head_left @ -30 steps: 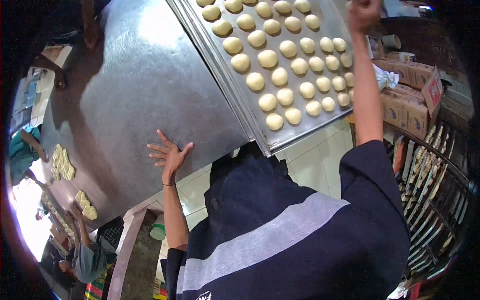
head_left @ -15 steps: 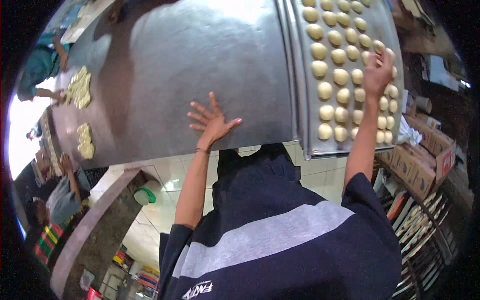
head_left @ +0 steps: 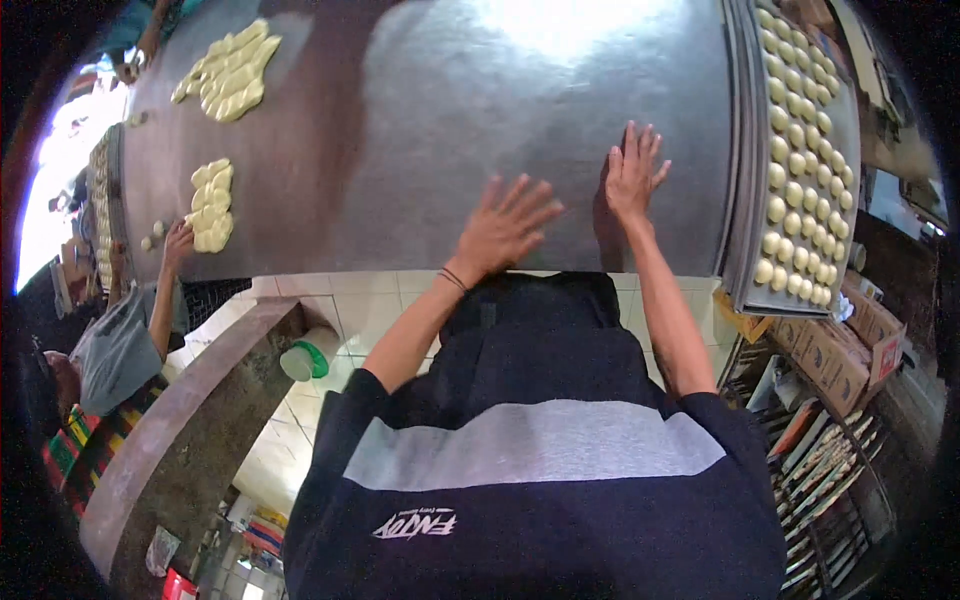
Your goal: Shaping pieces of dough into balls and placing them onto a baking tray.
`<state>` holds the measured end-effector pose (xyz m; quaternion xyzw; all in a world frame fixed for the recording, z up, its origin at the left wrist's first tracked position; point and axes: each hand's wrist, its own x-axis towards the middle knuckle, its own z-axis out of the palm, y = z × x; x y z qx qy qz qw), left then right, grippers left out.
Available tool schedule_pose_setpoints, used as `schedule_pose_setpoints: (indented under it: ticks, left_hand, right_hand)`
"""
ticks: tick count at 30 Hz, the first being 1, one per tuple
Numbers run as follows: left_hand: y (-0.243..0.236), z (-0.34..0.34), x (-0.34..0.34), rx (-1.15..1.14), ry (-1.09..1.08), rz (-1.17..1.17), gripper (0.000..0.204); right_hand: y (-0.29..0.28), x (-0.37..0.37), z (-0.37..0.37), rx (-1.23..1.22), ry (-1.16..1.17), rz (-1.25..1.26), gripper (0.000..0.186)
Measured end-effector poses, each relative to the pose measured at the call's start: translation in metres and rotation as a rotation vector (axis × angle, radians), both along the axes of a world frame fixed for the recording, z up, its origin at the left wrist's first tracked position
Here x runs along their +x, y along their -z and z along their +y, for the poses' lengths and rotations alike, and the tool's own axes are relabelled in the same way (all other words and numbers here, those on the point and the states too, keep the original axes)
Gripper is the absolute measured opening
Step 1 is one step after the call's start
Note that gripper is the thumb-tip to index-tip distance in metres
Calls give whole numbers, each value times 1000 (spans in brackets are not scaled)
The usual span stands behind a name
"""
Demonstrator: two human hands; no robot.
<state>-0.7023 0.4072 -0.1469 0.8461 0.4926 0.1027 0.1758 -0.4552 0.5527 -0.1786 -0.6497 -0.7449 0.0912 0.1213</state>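
Observation:
Both my hands are over the bare grey metal tabletop, holding nothing. My left hand, slightly blurred, has its fingers spread and sits near the front edge; whether its palm touches the surface I cannot tell. Farther forward and to the right, my right hand reaches over the tabletop with its fingers stretched out and casts a shadow beside it. Right of that hand, a metal tray carries rows of round, pale dough balls.
At the table's left end lie two lumpy dough pieces, a larger one and a smaller one. Another person's hand touches the smaller; a second person's hand is farther back. Cardboard boxes stand below the tray.
My right hand has come away from the dough balls on the tray and moved left over the tabletop, its fingers opening out. The whole view has shifted, with the tray now farther right.

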Motion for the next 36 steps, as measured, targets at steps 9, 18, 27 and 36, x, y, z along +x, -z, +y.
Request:
schedule_pose_setpoints:
  ticks: [9, 18, 27, 36]
  left_hand:
    - [14, 91, -401, 283, -841, -369, 50]
    - [51, 165, -547, 272, -1095, 46, 30]
    - [9, 108, -356, 528, -1101, -435, 41]
    - [-86, 38, -85, -83, -864, -630, 44]
  right_hand:
    - [7, -84, -9, 146, 150, -343, 73]
    - [1, -90, -7, 115, 139, -308, 75]
    - [7, -87, -7, 170, 154, -398, 76]
    - [-94, -126, -26, -487, -343, 809, 58]
